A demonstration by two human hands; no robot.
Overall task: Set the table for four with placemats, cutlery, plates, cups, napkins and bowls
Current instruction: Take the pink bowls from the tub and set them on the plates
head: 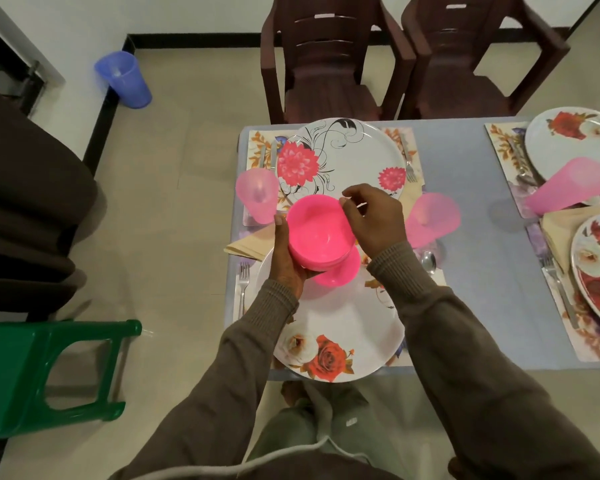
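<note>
Above the near plate [340, 327] at the left end of the desk [465, 188], my left hand [286, 258] cups a stack of pink bowls [317, 233] from the side and beneath, grip curled round it. My right hand [371, 220] pinches the top bowl's far-right rim. One pink bowl [338, 271] already sits on the near plate, just under the stack; pink cups [257, 195] flank the far flowered plate [343, 157], forks and folded napkins [252, 242] lie beside the settings.

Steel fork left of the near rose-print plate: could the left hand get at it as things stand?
Probably not: the left hand holds the stacked pink plastic bowls. The fork itself lies uncovered.
</note>
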